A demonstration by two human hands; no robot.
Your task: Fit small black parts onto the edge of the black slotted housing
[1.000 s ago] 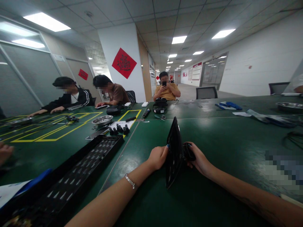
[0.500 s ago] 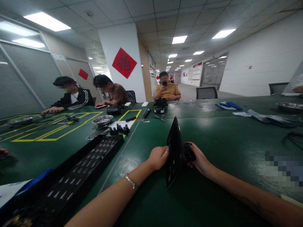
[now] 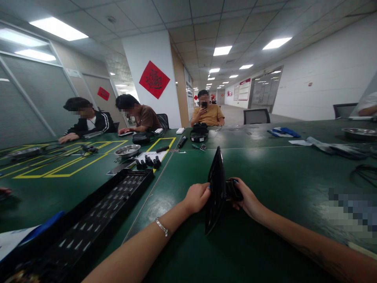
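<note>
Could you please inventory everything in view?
panel: one, black, near-upright, centre
blocky part: one, black, panel's right
tray: one, black, long, left
small fittings: several, black, beyond tray
metal dishes: three, silver, left and far right
table: one, green, beneath
chairs: several, black, far side
poster: one, red, on pillar
people: at least three, black, brown, yellow tops, far side
bracelet: one, silver, left forearm
left grip: one, bare, on panel
right grip: one, bare, on blocky part

Ceiling lights (image 3: 59, 28) shine above a white wall (image 3: 318, 78).
</note>
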